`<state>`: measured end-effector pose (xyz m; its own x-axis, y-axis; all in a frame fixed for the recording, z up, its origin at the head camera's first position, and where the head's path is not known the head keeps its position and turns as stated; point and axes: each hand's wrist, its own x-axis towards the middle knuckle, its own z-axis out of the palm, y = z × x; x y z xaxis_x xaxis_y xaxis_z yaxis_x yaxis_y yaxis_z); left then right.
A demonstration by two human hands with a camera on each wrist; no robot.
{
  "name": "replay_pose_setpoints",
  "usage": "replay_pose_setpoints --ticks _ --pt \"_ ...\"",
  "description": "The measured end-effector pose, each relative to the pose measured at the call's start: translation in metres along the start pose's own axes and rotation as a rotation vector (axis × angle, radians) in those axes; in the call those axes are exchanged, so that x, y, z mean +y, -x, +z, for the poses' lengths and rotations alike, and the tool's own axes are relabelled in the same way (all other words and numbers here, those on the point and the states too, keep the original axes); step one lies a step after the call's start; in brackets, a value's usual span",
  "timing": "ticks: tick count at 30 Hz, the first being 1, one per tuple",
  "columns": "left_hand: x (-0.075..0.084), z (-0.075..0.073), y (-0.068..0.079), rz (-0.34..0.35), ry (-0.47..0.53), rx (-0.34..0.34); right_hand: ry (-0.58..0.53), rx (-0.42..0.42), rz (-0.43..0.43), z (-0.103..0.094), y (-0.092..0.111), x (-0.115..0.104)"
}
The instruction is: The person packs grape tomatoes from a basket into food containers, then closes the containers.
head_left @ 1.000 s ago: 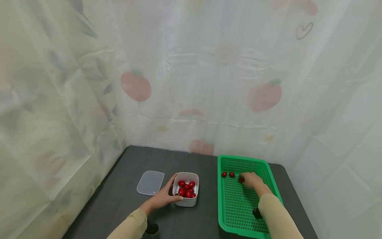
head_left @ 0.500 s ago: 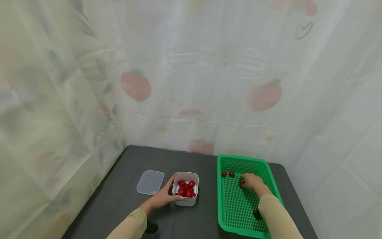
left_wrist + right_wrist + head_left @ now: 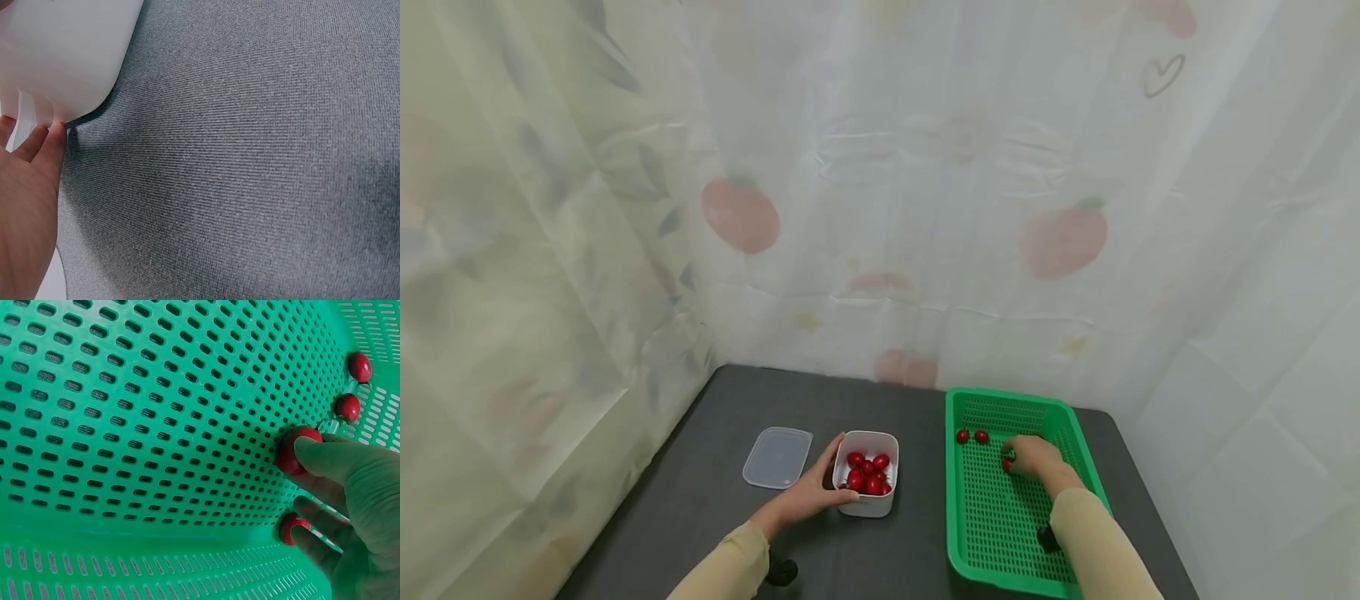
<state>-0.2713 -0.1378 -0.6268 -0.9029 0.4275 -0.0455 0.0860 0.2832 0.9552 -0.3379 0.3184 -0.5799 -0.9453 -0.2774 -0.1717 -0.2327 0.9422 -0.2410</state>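
Observation:
My left hand (image 3: 805,498) holds a small white square container (image 3: 867,506) from its left side, thumb at the near wall and fingers along the far left corner. Several red cherry tomatoes (image 3: 855,480) lie inside it. In the left wrist view, fingertips (image 3: 56,132) press against the container's wall. Over in the green basket (image 3: 953,500), my right hand (image 3: 1033,457) pinches a cherry tomato (image 3: 289,453) between thumb and fingers. Another tomato (image 3: 289,528) sits by its lower fingers. Two more, a farther tomato (image 3: 360,367) and a nearer tomato (image 3: 347,408), lie beyond the thumb.
A translucent lid (image 3: 778,458) lies flat on the dark tabletop (image 3: 835,400), left of the container. The basket has raised slotted walls and stands at the right side of the table. Printed curtains (image 3: 880,208) hang behind and beside the table.
In the basket, the tomato at my right fingertips has shifted slightly toward me, and its green stem now shows. Another bit of red has appeared behind that hand. My left hand stays put.

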Motion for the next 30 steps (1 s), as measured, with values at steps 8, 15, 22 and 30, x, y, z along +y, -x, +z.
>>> replay_pose_setpoints --ticks 8,15,22,30 --pt "0.002 0.0 -0.002 0.025 -0.001 -0.014 -0.002 0.0 0.002 -0.001 0.003 0.0" --pt "0.002 -0.001 -0.003 0.03 -0.006 -0.013 -0.032 0.009 -0.018 -0.008 0.007 -0.005" --pt "0.005 -0.001 -0.003 0.026 -0.073 0.015 -0.057 0.048 -0.083 -0.022 0.011 -0.01" --pt "0.006 -0.003 -0.007 0.027 -0.074 0.007 -0.091 0.086 -0.134 -0.042 0.014 -0.016"
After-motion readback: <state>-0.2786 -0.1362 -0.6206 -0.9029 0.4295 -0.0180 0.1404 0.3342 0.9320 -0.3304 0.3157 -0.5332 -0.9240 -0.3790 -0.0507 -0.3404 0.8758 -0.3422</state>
